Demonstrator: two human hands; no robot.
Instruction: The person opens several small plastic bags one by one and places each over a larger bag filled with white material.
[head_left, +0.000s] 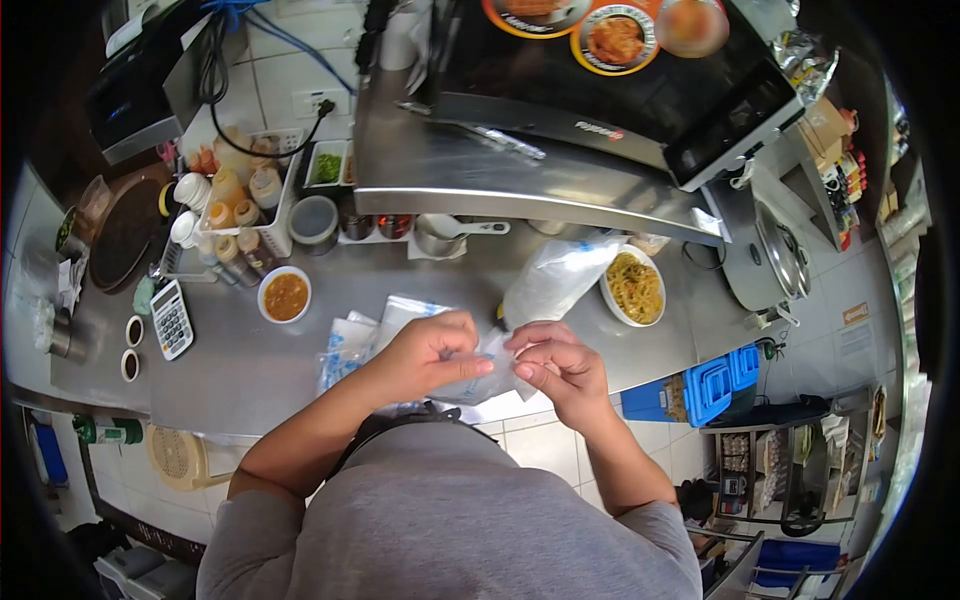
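Observation:
Above the front edge of the steel counter (230,370), my left hand (435,352) is closed, its thumb pressed towards the fingers on a clear plastic bag (497,372). My right hand (562,372) pinches the other side of the same bag with thumb and fingertips. The bag is thin and see-through, so its exact outline is hard to make out. Beside my left hand lie flat packs of plastic bags (408,312) with blue print. Just beyond my right hand rests a full white plastic package (558,282), close to a bowl of noodles (633,287).
A bowl of orange-brown soup (286,294), a calculator (171,320) and two cups of dark sauce (131,364) stand to the left. Behind are a basket of bottles (265,235) and a raised steel shelf (450,195) bearing a black microwave (570,110). A lidded pot (775,250) is at right.

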